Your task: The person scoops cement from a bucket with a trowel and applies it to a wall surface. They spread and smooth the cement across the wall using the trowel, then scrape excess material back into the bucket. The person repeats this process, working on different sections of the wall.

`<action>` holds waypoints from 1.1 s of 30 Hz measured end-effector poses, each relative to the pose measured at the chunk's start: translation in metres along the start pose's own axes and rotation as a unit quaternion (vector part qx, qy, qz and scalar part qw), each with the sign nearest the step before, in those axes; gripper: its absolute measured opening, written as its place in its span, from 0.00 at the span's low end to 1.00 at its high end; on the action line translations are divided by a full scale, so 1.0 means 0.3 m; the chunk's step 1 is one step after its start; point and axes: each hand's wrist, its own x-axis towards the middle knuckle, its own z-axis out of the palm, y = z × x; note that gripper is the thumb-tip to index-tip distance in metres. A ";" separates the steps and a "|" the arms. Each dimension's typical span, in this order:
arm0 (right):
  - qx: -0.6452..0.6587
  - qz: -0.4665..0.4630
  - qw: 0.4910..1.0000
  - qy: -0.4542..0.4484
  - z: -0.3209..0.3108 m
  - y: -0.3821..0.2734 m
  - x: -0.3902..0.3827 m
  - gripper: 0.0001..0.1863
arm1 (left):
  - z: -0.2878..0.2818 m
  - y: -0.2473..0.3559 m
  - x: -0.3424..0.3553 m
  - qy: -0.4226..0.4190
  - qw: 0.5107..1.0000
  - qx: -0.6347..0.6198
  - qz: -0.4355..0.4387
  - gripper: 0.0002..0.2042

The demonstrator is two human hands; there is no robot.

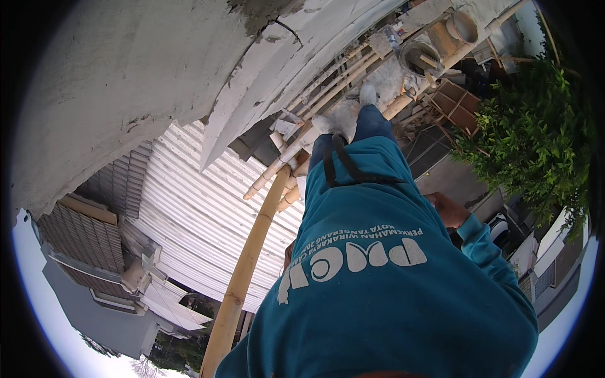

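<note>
At the right side of my teal sweatshirt (378, 309), my right hand (447, 209) is held low with its fingers curled in. The sweatshirt partly hides them, and what they hold, if anything, does not show. On the other side, only a sliver of my left hand (289, 253) appears past the sweatshirt, so its fingers are hidden. Closest to it rises a thick bamboo pole (242, 271). Dark straps (353, 170) hang at my waist. Below, my dusty feet (368, 94) stand on a cement-smeared platform (394, 79).
Ahead on the platform sit a round bucket (418, 53) with a tool in it and a second bucket (463, 28). Bamboo poles (340, 82) edge the walkway. A plastered wall (145, 69) rises left, above a corrugated roof (201, 214). Leafy branches (532, 132) and a wooden frame (455, 107) lie right.
</note>
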 end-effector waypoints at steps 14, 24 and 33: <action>0.115 0.159 0.977 0.083 -0.690 0.399 0.489 0.21 | -0.049 0.415 0.111 -0.106 0.986 0.094 -0.085 0.13; -0.094 0.215 0.919 0.318 -1.022 1.264 1.145 0.32 | 0.057 0.625 0.467 0.003 0.984 0.073 -0.161 0.13; -0.070 0.304 0.848 0.429 -1.370 1.656 1.512 0.32 | 0.475 0.835 1.463 0.148 0.958 0.224 0.098 0.16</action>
